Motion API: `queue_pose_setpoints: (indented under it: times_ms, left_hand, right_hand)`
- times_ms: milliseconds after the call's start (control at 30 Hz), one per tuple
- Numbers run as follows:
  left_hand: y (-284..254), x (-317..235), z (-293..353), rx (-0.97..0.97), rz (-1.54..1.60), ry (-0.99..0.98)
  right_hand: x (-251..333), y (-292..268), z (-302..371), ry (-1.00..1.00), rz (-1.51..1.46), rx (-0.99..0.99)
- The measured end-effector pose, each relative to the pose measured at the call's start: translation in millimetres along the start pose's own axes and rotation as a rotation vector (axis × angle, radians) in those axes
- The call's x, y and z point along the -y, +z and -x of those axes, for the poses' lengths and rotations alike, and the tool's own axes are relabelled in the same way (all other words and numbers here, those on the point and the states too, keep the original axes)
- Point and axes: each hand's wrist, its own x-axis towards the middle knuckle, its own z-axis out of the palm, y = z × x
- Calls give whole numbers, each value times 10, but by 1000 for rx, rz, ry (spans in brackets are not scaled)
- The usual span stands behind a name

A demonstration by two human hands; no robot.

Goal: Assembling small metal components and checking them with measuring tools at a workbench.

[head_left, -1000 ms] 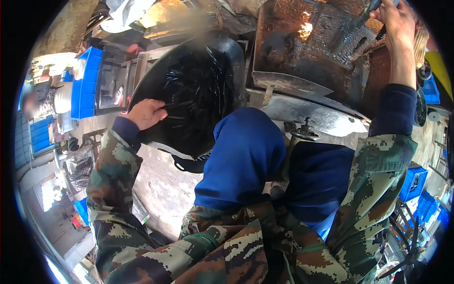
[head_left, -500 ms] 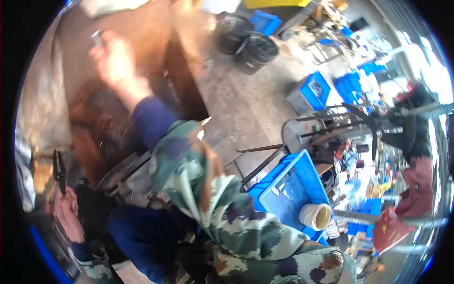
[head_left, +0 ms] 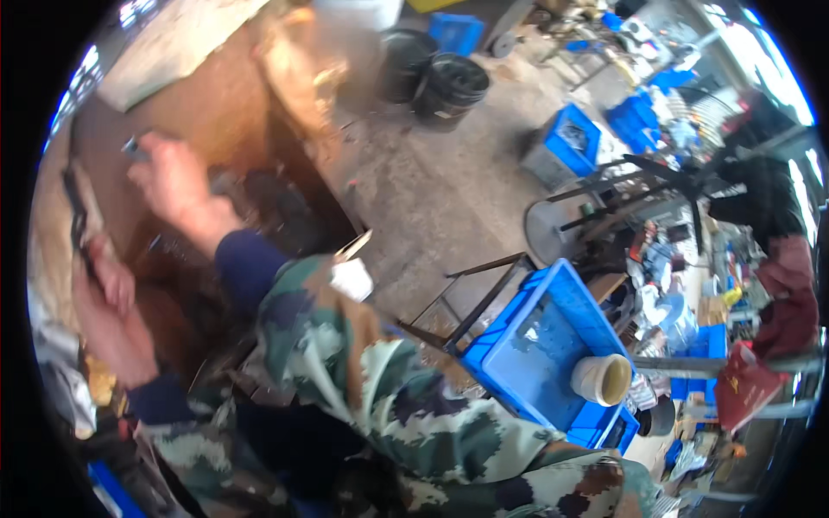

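My left hand (head_left: 114,315) is closed around a long dark two-pronged tool (head_left: 76,211), which looks like tongs and points up and away at the far left. Further off and to its right, my right hand (head_left: 173,181) pinches a small shiny metal piece (head_left: 132,148) at its fingertips. Both hands are over a brown, worn, box-like work area (head_left: 207,108). Its inside is dark and wet-looking below my right hand. Blur hides the finer shape of the metal piece.
A pale board (head_left: 181,52) lies along the far edge. Black buckets (head_left: 451,86) stand on the floor beyond. To my right, a blue tray (head_left: 527,345) on a metal stand holds a white tub (head_left: 602,381). A pedestal fan (head_left: 691,186) and a blue-topped crate (head_left: 566,142) stand further right.
My left hand has moved up and forward into the work area with the dark tool. My right hand has come nearer and slightly left, still holding the metal piece. The view has shifted.
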Motion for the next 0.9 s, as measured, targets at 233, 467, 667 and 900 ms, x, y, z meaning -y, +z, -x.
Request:
queue_pose_setpoints:
  times_ms: [233, 467, 667, 900]
  left_hand:
    - [419, 326, -76, -108, -87, 69]
    - [-75, 582, 61, -163, -74, 51]
    - [-80, 737, 80, -165, -241, -34]
    - [-39, 946, 72, -12, -510, 48]
  right_hand:
    - [-580, -99, -251, -351, 179, -18]
    - [111, -181, -12, 202, -156, 181]
    - [-56, -108, -82, 169, -150, 254]
    - [-57, -59, -76, 150, -143, 188]
